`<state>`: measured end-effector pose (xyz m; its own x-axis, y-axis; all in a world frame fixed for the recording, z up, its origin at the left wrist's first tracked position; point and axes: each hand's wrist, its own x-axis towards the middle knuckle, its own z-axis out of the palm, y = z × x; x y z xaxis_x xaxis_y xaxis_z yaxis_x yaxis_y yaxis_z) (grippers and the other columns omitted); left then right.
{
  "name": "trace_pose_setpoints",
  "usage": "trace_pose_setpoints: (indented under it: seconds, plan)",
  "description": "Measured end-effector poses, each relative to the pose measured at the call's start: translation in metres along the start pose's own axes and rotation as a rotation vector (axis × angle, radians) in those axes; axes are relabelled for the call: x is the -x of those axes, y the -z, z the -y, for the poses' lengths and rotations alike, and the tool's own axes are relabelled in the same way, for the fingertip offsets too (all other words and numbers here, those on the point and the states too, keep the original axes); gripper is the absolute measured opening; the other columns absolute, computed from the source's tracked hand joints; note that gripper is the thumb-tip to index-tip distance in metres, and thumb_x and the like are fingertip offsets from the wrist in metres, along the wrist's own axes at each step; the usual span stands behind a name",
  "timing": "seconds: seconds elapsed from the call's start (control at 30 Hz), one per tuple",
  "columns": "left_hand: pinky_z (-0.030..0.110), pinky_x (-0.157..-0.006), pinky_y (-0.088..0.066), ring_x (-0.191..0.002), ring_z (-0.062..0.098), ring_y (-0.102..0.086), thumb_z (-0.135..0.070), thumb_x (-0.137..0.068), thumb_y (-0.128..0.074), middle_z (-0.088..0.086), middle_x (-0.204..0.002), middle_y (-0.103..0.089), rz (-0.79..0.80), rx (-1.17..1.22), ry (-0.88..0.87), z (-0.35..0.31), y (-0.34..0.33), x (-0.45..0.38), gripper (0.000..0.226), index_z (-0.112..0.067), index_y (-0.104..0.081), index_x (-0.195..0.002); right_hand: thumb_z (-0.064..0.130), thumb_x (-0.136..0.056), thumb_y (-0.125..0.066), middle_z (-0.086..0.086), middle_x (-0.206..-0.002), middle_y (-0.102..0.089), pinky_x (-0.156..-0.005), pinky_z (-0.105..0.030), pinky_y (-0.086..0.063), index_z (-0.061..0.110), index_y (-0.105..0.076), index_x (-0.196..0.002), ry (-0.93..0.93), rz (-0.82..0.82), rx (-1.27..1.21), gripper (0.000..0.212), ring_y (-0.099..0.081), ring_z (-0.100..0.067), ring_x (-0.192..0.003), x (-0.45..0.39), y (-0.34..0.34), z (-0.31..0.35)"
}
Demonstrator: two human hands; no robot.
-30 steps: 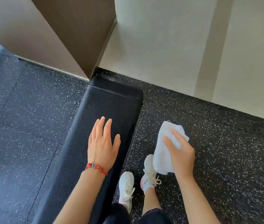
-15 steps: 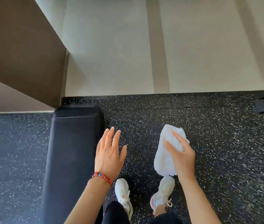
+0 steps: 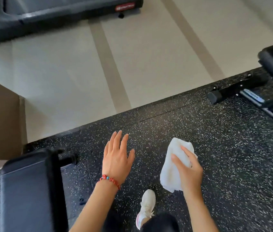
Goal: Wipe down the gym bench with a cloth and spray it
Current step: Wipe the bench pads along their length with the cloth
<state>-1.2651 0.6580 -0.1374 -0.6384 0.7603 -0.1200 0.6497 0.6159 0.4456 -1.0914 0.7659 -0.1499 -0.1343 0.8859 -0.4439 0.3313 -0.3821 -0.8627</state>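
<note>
1. Head view, left arm: the left hand (image 3: pixel 117 157) is hovering palm-down over the speckled rubber floor (image 3: pixel 232 164), its fingers (image 3: pixel 115 141) extended and slightly spread apart, gripping nothing. A red beaded bracelet (image 3: pixel 109 180) is circling the wrist, and the forearm is rising from the lower edge of the frame toward the upper right.

2. Head view, right arm: the right hand (image 3: pixel 188 171) is clamping a folded white cloth (image 3: pixel 171 169), the thumb pressing one face and the fingers wrapping the other. The cloth is hanging from the grip above the floor, touching nothing else.

3. Head view, task object: the black padded counter (image 3: pixel 30 190) is lying at the lower left, its near end pointing toward the pale floor (image 3: pixel 65 77). Both hands are sitting to its right and apart from it.

4. Head view, surroundings: a white shoe (image 3: pixel 146 206) is standing on the rubber floor between the two forearms. A second bench frame (image 3: pixel 257 91) is occupying the right edge, and a grey machine base (image 3: pixel 48 12) is crossing the top left.
</note>
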Motion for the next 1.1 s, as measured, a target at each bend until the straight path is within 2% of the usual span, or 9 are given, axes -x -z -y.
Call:
trace_pose_setpoints:
  seconds: [0.1, 0.2, 0.33, 0.4, 0.57, 0.73, 0.9, 1.0, 1.1]
  plan:
    - [0.037, -0.113, -0.012, -0.142, 0.024, -0.015, -0.035, -0.093, -0.047, 0.008, -0.152, -0.026, 0.011, 0.005, -0.063, -0.058, -0.009, -0.027, 0.053, -0.013, -0.036, -0.140, 0.022, -0.073, -0.075, 0.034, -0.102, -0.053, -0.068, -0.014, -0.038, 0.039, -0.064, -0.104, 0.019, -0.048, -0.045, 0.037, -0.048, 0.015, -0.092, -0.027, 0.040, 0.021]
    - [0.038, -0.114, -0.011, -0.142, 0.024, -0.014, -0.036, -0.093, -0.046, 0.008, -0.152, -0.024, 0.043, -0.005, -0.138, -0.110, -0.016, -0.049, 0.054, -0.014, -0.034, -0.141, 0.024, -0.074, -0.075, 0.033, -0.104, -0.055, -0.066, -0.013, -0.037, 0.040, -0.063, -0.105, 0.034, -0.108, -0.079, 0.037, -0.048, 0.018, -0.091, -0.048, 0.073, 0.040]
    - [0.037, -0.113, -0.010, -0.142, 0.024, -0.015, -0.036, -0.093, -0.046, 0.007, -0.152, -0.025, 0.082, -0.015, -0.232, -0.160, -0.024, -0.076, 0.054, -0.015, -0.034, -0.141, 0.024, -0.073, -0.075, 0.020, -0.109, -0.058, -0.068, -0.014, -0.039, 0.034, -0.063, -0.109, 0.023, -0.216, -0.136, 0.039, -0.053, 0.002, -0.096, -0.071, 0.105, 0.057]
    - [0.037, -0.113, -0.009, -0.142, 0.023, -0.014, -0.036, -0.093, -0.046, 0.007, -0.152, -0.025, 0.100, -0.024, -0.265, -0.177, -0.026, -0.090, 0.053, -0.015, -0.034, -0.141, 0.026, -0.073, -0.075, 0.021, -0.108, -0.058, -0.067, -0.015, -0.039, 0.037, -0.062, -0.107, 0.008, -0.245, -0.150, 0.038, -0.054, -0.001, -0.096, -0.082, 0.114, 0.063]
    - [0.039, -0.114, -0.008, -0.142, 0.023, -0.012, -0.036, -0.094, -0.045, 0.008, -0.153, -0.024, 0.130, -0.035, -0.345, -0.219, -0.036, -0.145, 0.054, -0.014, -0.034, -0.141, 0.031, -0.072, -0.075, 0.031, -0.108, -0.055, -0.068, -0.012, -0.038, 0.041, -0.062, -0.106, 0.003, -0.292, -0.225, 0.038, -0.049, 0.015, -0.097, -0.123, 0.130, 0.083]
    - [0.042, -0.113, -0.012, -0.140, 0.029, -0.020, -0.033, -0.092, -0.050, 0.012, -0.150, -0.030, 0.152, -0.050, -0.440, -0.262, -0.049, -0.225, 0.052, -0.010, -0.040, -0.138, 0.029, -0.071, -0.077, 0.022, -0.111, -0.059, -0.070, -0.013, -0.039, 0.037, -0.063, -0.106, -0.009, -0.387, -0.257, 0.038, -0.052, 0.008, -0.100, -0.192, 0.135, 0.110]
    - [0.049, -0.111, -0.020, -0.137, 0.034, -0.027, -0.027, -0.090, -0.056, 0.016, -0.145, -0.038, 0.194, -0.063, -0.555, -0.309, -0.062, -0.308, 0.048, -0.008, -0.046, -0.133, 0.022, -0.072, -0.077, 0.022, -0.110, -0.060, -0.072, -0.014, -0.042, 0.040, -0.063, -0.099, -0.003, -0.457, -0.288, 0.035, -0.054, 0.006, -0.100, -0.263, 0.143, 0.145]
    - [0.043, -0.113, -0.012, -0.140, 0.029, -0.019, -0.033, -0.093, -0.047, 0.012, -0.150, -0.030, 0.214, -0.095, -0.604, -0.344, -0.070, -0.348, 0.052, -0.010, -0.038, -0.138, 0.021, -0.072, -0.077, 0.027, -0.105, -0.059, -0.067, -0.009, -0.042, 0.041, -0.063, -0.094, 0.013, -0.513, -0.295, 0.033, -0.054, 0.010, -0.097, -0.298, 0.157, 0.166]
    - [0.045, -0.112, -0.016, -0.139, 0.031, -0.021, -0.034, -0.093, -0.045, 0.014, -0.149, -0.032, 0.223, -0.083, -0.665, -0.387, -0.081, -0.376, 0.051, -0.009, -0.038, -0.138, 0.021, -0.072, -0.077, 0.030, -0.103, -0.059, -0.063, 0.001, -0.041, 0.039, -0.064, -0.095, 0.031, -0.550, -0.305, 0.032, -0.052, 0.019, -0.093, -0.326, 0.181, 0.181]
